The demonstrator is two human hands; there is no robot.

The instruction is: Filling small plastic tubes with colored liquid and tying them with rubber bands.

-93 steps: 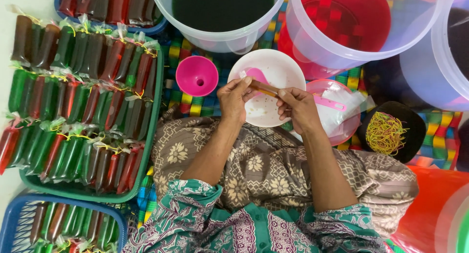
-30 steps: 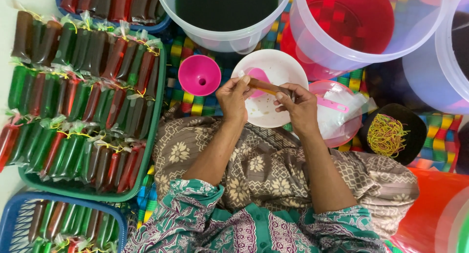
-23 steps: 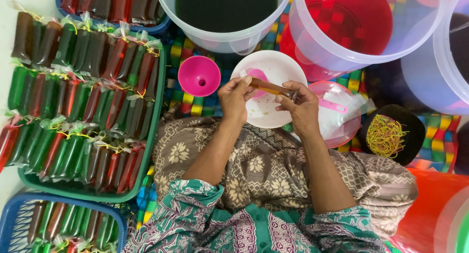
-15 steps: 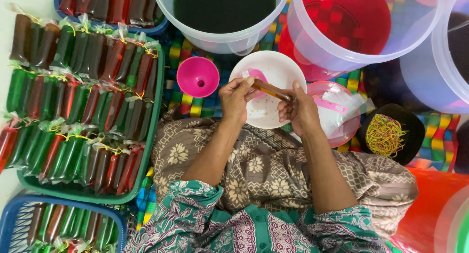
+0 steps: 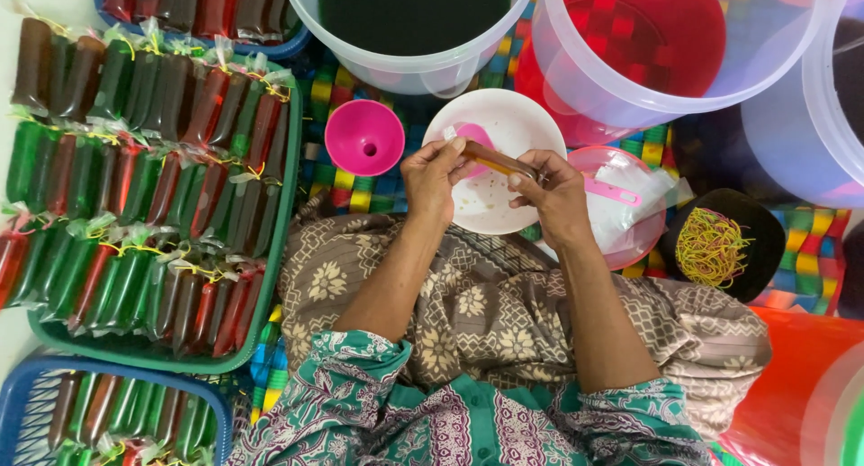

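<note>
The thin brown liquid-filled plastic tube lay across the round white plastic bowl, tilted a little flatter than half a second before. The left hand and right hand each kept a closed grip on one end. The tube's tips were hidden under the fingers.

Support: I see a woven mat in a bright checked pattern, spread on the floor.
Left: a green tray packed with filled tubes; a blue basket near, a blue tray far.
Far: three clear buckets, one with dark liquid, one red, one at the right edge.
Middle: pink funnel, white plate, pink bowl.
Right: black bowl of rubber bands.
</note>
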